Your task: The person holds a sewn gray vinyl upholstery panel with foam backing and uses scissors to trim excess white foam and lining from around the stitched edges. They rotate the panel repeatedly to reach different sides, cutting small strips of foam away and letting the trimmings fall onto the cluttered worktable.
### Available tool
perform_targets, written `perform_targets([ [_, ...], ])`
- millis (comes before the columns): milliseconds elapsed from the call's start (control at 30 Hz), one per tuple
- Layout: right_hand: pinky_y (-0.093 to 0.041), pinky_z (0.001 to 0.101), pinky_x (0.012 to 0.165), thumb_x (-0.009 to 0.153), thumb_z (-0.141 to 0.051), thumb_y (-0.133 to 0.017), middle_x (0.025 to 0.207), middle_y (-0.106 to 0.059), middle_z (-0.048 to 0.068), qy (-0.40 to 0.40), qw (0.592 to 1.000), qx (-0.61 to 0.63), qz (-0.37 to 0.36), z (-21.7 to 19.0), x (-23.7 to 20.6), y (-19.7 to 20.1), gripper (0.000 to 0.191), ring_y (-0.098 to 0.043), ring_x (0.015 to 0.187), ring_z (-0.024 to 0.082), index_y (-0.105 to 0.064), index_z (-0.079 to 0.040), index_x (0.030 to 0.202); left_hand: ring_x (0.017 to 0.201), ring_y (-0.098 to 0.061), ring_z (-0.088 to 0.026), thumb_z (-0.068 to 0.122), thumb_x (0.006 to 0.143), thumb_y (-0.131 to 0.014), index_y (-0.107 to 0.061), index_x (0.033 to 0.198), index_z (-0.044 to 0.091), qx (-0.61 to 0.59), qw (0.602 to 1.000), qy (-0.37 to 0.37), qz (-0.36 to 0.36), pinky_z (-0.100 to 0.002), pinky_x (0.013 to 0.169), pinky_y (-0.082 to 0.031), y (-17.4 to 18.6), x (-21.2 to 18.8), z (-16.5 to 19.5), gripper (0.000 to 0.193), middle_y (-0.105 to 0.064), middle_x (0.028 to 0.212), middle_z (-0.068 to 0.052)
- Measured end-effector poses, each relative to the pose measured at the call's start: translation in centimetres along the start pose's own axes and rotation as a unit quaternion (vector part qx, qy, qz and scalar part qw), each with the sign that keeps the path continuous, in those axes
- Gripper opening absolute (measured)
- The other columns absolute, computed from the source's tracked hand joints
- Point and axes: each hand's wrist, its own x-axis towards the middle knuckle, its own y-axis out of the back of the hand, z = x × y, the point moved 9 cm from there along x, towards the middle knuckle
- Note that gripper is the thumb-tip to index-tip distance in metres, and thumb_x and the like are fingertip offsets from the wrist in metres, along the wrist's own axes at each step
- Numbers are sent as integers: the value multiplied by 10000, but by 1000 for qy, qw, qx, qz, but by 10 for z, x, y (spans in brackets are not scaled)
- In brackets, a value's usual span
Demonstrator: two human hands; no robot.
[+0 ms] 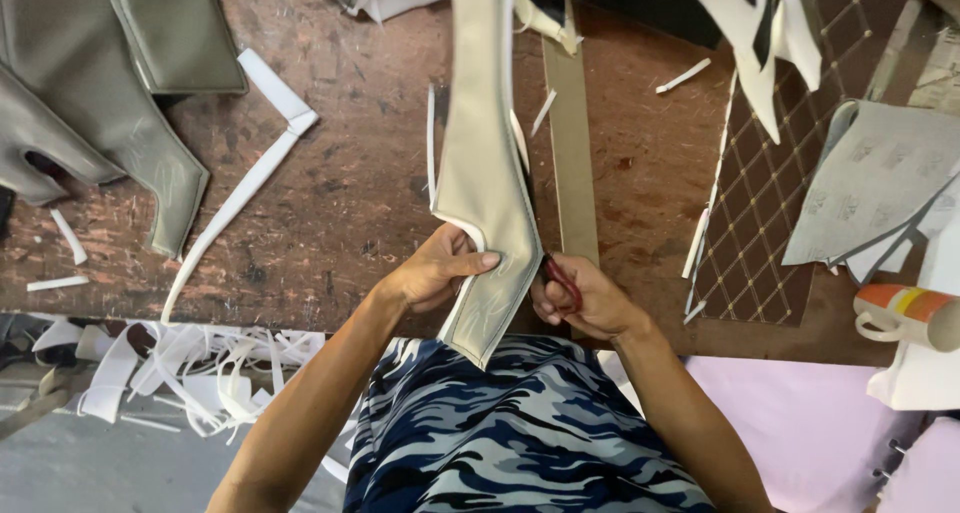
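Two hands at table edge [300, 318], both gripping.
Left hand [435, 268] pinching beige strip [485, 173]; right hand [580, 298] closed on red scissors [560, 278]. Bare wood left of strip; white scraps [200, 368], quilted panel [765, 188] crowding sides.

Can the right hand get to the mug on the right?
Probably not right now. The right hand is closed on red-handled scissors, and the mug lies apart, near the table's right edge. Nothing lies between them, but the hand is full.

Your padded beige panel [487, 163] hides the scissors' [561, 279] blades; its top runs past the frame edge.
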Motion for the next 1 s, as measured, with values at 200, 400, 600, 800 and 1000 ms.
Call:
perform_targets([
  [200,-465,256,652,935,-301,-743,816,-576,38,-6,999,-23,43,8,-2,-1,441,-538,702,130,-579,28,1179,1176,-655,-198,124,835,-821,-495,1392,-19,8,1000,10,6,-374,1061,-525,-8,-7,2,661,-677,1253,-136],
  [400,-440,264,667,921,-321,-784,831,-534,11,-4,999,-7,41,4,4,-7,517,-513,755,124,-582,28,1246,1121,-684,-204,90,836,-809,-516,1358,-43,0,998,54,17,-368,1025,-548,-15,-19,9,613,-697,1221,-143],
  [600,-431,273,704,940,-471,-770,912,-565,43,25,999,10,-40,-4,-3,-17,583,-522,808,145,-568,15,1191,1064,-700,-201,66,836,-801,-537,1333,-45,-10,997,67,33,-356,960,-570,-25,-29,16,573,-713,1174,-141],
  [800,-438,268,753,921,-519,-750,936,-572,39,11,999,36,-38,-1,-8,-21,641,-518,838,137,-579,32,1201,997,-713,-177,75,796,-816,-570,1263,-26,1,997,44,68,-332,885,-598,-15,-23,17,537,-724,1110,-101],
  [1000,-479,250,856,895,-473,-766,1049,-601,-15,9,1000,19,15,5,13,8,615,-559,950,83,-542,-30,1259,869,-690,-224,114,837,-825,-648,1196,-117,54,989,126,60,-348,717,-583,-15,-28,-13,463,-727,1005,-160],
])
